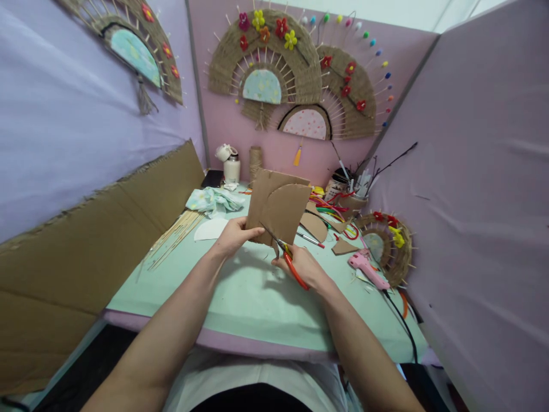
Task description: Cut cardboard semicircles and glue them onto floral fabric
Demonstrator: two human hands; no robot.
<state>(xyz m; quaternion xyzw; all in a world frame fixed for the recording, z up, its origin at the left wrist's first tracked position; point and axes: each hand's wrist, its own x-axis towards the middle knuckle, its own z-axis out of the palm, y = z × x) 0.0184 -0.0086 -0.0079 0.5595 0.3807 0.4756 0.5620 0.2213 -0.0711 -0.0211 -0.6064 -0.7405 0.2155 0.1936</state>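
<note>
Cardboard [274, 209], one piece, curved line on its face, held above the table [240, 297], apparently for clearance underneath. Left hand [235, 235]: pinching its lower left edge, seemingly to steady it. Right hand [303, 265]: holding red-handled scissors [295, 272], blades [273, 235] at the cardboard's lower part.
</note>
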